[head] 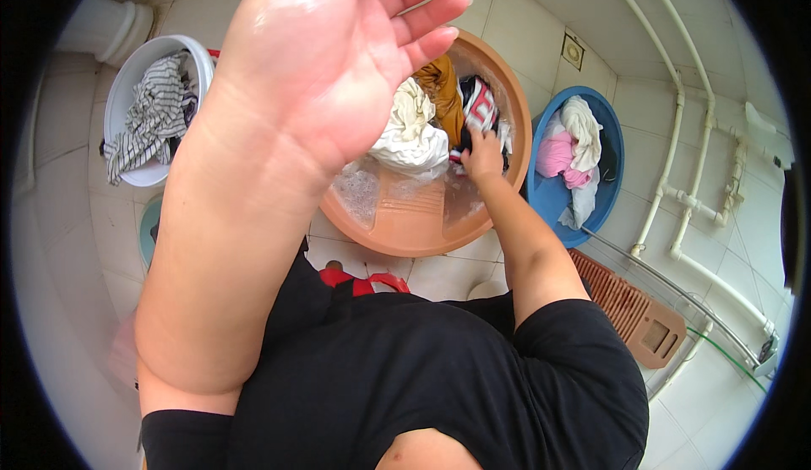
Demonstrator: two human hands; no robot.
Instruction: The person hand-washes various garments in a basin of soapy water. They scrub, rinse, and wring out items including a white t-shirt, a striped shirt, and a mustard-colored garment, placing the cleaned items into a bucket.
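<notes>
My left hand (342,58) is raised close to the camera, wet, palm showing, fingers apart and holding nothing. Behind it stands an orange plastic washtub (405,239) with a ribbed washboard part (412,204) and soapy water. In the tub lie white cloth (415,147), a mustard-brown garment (447,102) and a dark garment with red and white patterns (478,106). My right hand (483,156) reaches down onto the dark garment; whether its fingers grip the cloth cannot be told. My left hand and forearm hide the tub's upper left part.
At left, a white bucket (117,99) holds striped clothing (152,112). A blue basin (545,210) with white and pink cloth stands at right. Below it lie a brown plastic washboard (627,308) and a metal rod (671,299). White pipes (678,128) run along the tiled wall.
</notes>
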